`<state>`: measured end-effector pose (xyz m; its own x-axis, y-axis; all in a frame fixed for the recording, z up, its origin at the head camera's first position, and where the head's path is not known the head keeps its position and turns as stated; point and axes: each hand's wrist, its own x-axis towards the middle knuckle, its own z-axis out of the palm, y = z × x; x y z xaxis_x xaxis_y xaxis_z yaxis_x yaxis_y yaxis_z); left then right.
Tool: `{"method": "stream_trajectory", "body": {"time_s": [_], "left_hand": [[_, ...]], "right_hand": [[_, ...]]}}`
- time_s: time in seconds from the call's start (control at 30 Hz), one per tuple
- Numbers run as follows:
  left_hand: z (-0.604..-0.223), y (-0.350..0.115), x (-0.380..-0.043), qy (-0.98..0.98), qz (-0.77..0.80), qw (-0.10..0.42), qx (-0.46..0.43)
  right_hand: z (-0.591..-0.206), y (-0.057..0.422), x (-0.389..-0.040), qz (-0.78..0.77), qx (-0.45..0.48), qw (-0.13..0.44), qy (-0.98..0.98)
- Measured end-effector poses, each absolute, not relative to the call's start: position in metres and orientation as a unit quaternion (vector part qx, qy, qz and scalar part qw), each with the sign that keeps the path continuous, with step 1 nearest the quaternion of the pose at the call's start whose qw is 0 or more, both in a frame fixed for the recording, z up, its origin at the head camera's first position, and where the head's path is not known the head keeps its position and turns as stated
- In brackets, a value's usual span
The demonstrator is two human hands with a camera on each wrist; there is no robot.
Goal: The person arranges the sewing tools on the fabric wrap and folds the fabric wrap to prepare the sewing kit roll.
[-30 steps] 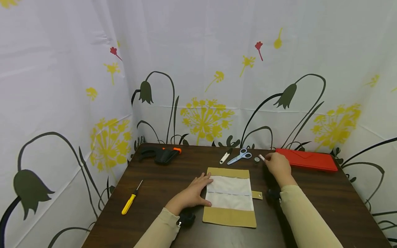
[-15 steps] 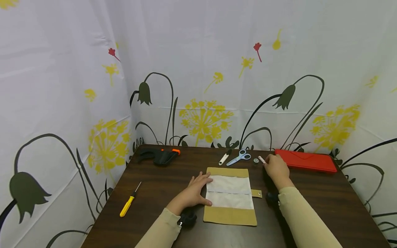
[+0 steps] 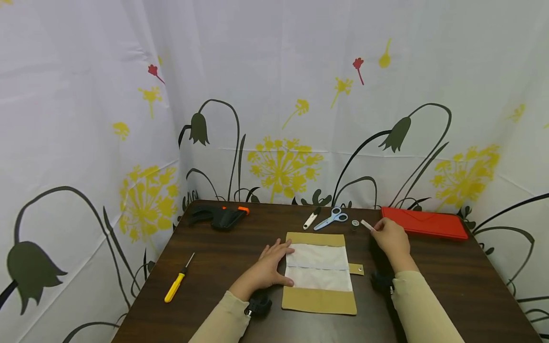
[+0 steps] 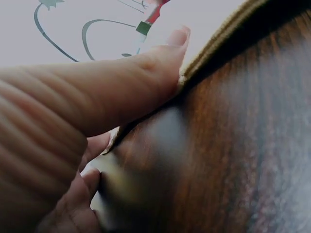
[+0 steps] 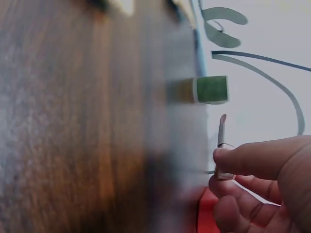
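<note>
Far edge of the dark table [image 3: 231,276] right up against the curtain [image 3: 274,71], left and right edges spreading outward toward the near side. For moving, a broad stretch of wood between screwdriver [image 3: 175,287] and left hand [image 3: 270,267], another right of the right sleeve [image 3: 422,305], a narrower strip between pouch [image 3: 319,274] and far row.

In that row, from left to right: black tool [image 3: 223,218] with orange parts, white tool [image 3: 310,221] with dark far end, blue scissors [image 3: 331,219] with rings far and right, green spool [image 3: 355,223], red case [image 3: 422,223]. Screwdriver alone at left, yellow handle near, tip far. In the way: spool just left of the stick [image 3: 367,225], red case just behind and right of the right hand [image 3: 393,240]; impossible to tell whether touching.

Left hand with fingers and thumb spread wide, resting on the pouch's left edge. Right hand with thumb and finger narrowed, pinching the stick.

Stick at far right, between spool and red case: small, slim, whitish, slanting far-left out of the fingertips, with a thin tip in the right wrist view. Pouch flat, near the middle, tan at far and near ends, white between, snap tab [image 3: 357,269] out to the right
</note>
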<state>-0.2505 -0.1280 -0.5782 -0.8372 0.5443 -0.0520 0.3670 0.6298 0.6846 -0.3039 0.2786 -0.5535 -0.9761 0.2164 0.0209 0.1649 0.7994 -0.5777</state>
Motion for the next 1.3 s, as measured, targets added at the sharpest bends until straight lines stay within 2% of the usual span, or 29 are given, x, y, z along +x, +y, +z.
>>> {"method": "stream_trajectory", "body": {"time_s": [0.1, 0.27, 0.67, 0.9, 1.07, 1.3], "left_hand": [[-0.578, -0.128, -0.251, 0.893, 0.346, 0.127, 0.256], [-0.577, -0.128, -0.25, 0.892, 0.348, 0.134, 0.255], [-0.582, -0.131, -0.246, 0.889, 0.354, 0.128, 0.26], [-0.584, -0.131, -0.248, 0.889, 0.358, 0.125, 0.256], [-0.583, -0.128, -0.25, 0.888, 0.362, 0.122, 0.257], [-0.583, -0.13, -0.251, 0.889, 0.362, 0.12, 0.255]], "right_hand": [[-0.551, 0.28, -0.298, 0.333, -0.093, 0.071, -0.936], [-0.541, 0.278, -0.288, 0.409, -0.1, 0.085, -0.903], [-0.51, 0.251, -0.269, 0.57, -0.098, 0.061, -0.813], [-0.503, 0.219, -0.268, 0.67, -0.068, 0.015, -0.739], [-0.517, 0.202, -0.27, 0.74, -0.03, -0.025, -0.672], [-0.537, 0.178, -0.272, 0.768, -0.035, -0.08, -0.634]]}}
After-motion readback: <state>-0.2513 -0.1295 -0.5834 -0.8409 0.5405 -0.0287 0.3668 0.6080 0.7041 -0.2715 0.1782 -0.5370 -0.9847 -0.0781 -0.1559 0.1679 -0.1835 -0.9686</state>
